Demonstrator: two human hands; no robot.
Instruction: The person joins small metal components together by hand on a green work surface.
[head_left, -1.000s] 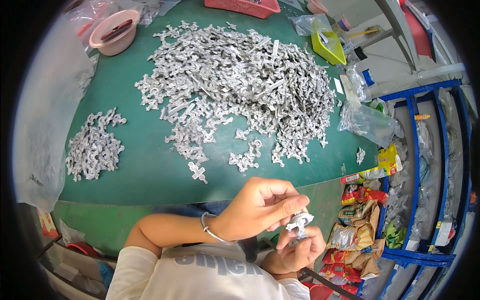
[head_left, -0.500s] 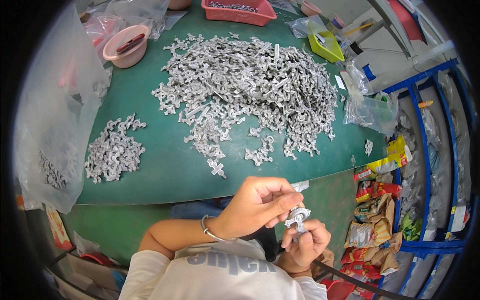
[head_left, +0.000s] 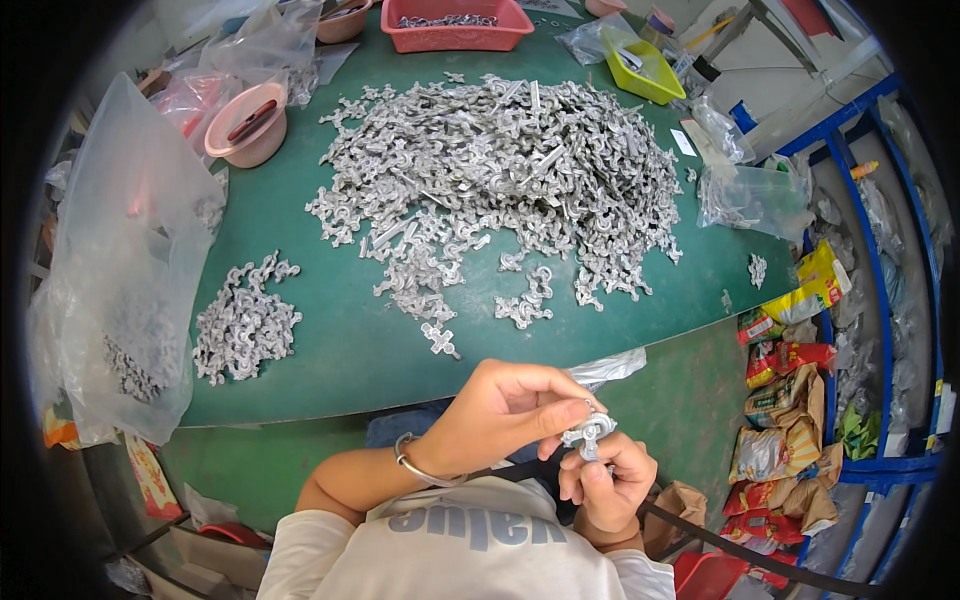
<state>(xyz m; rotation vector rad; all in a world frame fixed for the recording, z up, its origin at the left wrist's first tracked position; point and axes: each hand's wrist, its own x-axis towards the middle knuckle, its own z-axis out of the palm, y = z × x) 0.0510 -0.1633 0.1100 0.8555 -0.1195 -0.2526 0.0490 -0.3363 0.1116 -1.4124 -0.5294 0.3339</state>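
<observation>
In front of my chest, off the table's near edge, I hold a small silver-grey metal cross-shaped casting (head_left: 588,434) with a rounded middle. Its upper side is pinched between the thumb and fingers of my left hand (head_left: 512,408), which comes in from the left with a bangle on the wrist. Below it, my right hand (head_left: 612,482) grips the lower end with thumb and curled fingers. On the green table beyond lies a large heap of like castings (head_left: 510,170). One loose cross casting (head_left: 440,338) lies at the heap's near tip. A smaller pile (head_left: 245,325) sits to the left.
A clear plastic bag (head_left: 135,250) with grey parts stands at the left edge. A pink bowl (head_left: 250,145) holds a red-handled tool. Farther back are a red tray (head_left: 460,38) and a yellow-green basket (head_left: 645,78). Blue shelving (head_left: 880,470) and colourful packets (head_left: 790,360) line the right.
The view has shifted slightly. Both hands still hold the casting; its face now turns more toward me, and my right fingers have closed nearer to the left hand.
</observation>
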